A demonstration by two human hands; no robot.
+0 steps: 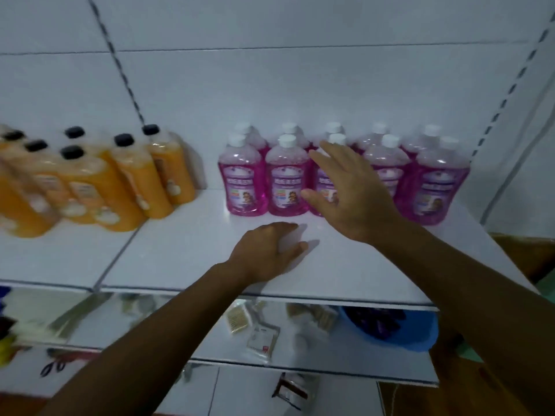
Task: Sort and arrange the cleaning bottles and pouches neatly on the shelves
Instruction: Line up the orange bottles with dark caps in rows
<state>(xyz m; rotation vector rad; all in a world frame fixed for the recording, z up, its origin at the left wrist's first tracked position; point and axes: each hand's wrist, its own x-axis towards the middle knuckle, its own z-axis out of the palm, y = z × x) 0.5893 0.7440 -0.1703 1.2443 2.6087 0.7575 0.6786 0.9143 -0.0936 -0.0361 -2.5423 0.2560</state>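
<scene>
The pink bottles (342, 172) stand in two rows just behind the straight, spread fingers of the right hand (351, 193), which grasps nothing. The left hand (267, 253) rests on the shelf (180, 250), fingers loosely bent, empty. Orange bottles (99, 181) stand well left.

White back panel (270, 85) behind the shelving, crossed by thin dark seams. 2 slotted metal uprights (120, 64), dashed with holes, slanting at left and right. White shelf board (180, 250) in front, a second white shelf (330, 364) below. Dim, bluish, even light. Brown surface (516, 253) at far right.
</scene>
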